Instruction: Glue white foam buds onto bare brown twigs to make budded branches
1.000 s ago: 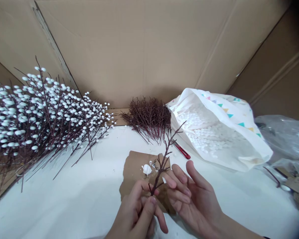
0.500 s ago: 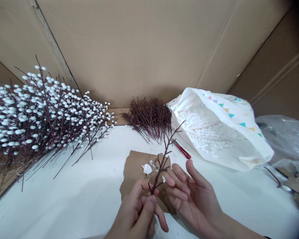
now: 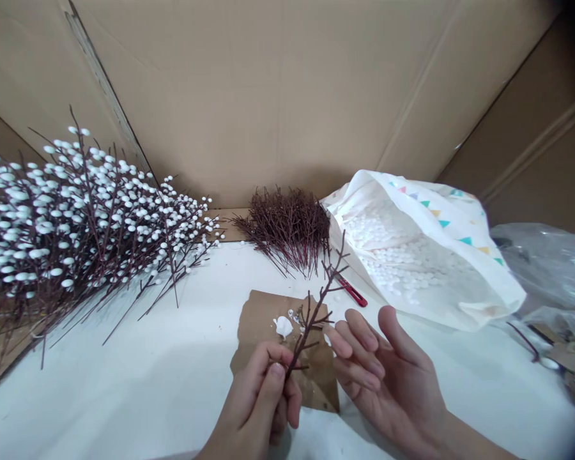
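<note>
My left hand (image 3: 266, 393) pinches the base of a bare brown artificial twig (image 3: 312, 319) between thumb and fingers. The twig leans up and to the right, its short side stubs carrying no berries. Just right of it, my right hand (image 3: 388, 370) is open, palm up, with the fingers loosely curled. A small bit of white shows by its fingertips; I cannot tell whether it sticks to a finger. Beneath the twig lies a torn piece of brown cardboard (image 3: 256, 319), with a white blob (image 3: 282, 327) that looks like glue on it.
White-berried branches (image 3: 100, 217) are heaped at the left. A pile of bare brown twigs (image 3: 290, 227) lies by the cardboard wall (image 3: 249, 96). A red-handled tool (image 3: 353, 292) sits near an open white bag (image 3: 460, 255) of white berries (image 3: 388, 255). Clear plastic bags (image 3: 546, 262) are at the right.
My left hand has turned the twig, and its fingers have curled in more. My right hand has shifted a little right, away from the twig.
</note>
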{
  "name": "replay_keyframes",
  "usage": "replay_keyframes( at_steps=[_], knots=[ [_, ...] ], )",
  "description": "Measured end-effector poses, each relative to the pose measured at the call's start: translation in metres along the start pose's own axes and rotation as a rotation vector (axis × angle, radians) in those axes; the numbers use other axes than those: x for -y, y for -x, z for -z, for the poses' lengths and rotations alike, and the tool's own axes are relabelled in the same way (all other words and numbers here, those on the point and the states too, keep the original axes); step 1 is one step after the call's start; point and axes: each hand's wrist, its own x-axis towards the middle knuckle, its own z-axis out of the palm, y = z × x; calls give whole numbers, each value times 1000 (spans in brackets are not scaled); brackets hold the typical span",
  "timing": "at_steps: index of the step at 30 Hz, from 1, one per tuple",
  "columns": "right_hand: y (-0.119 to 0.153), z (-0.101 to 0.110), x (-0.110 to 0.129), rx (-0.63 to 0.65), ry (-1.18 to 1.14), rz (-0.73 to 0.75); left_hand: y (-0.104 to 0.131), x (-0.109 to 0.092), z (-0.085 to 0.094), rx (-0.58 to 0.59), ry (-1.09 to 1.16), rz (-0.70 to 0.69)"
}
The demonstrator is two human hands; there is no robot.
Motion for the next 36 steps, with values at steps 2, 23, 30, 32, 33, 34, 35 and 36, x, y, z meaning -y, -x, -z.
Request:
replay_keyframes(
  at_steps=[2,23,30,32,33,34,35,36],
  knots=[
    [0,-1,0,-8,14,7,1,0,0,-1,-15,0],
    [-2,5,-6,-5,-19,-42,-5,7,0,74,-65,-98],
    [-1,7,-7,5,-10,-60,-5,10,1,85,-88,-106],
    [-1,7,-7,3,-11,-60,-5,9,1,84,-97,-103],
    [-2,7,-7,4,-13,-60,-5,9,1,85,-102,-104],
    [-2,7,-7,4,-15,-63,-4,9,1,85,-106,-103],
    [-2,7,-8,5,-16,-63,-4,9,1,85,-110,-103],
    [-2,7,-8,2,-17,-61,-4,9,1,89,-113,-105]
  ],
)
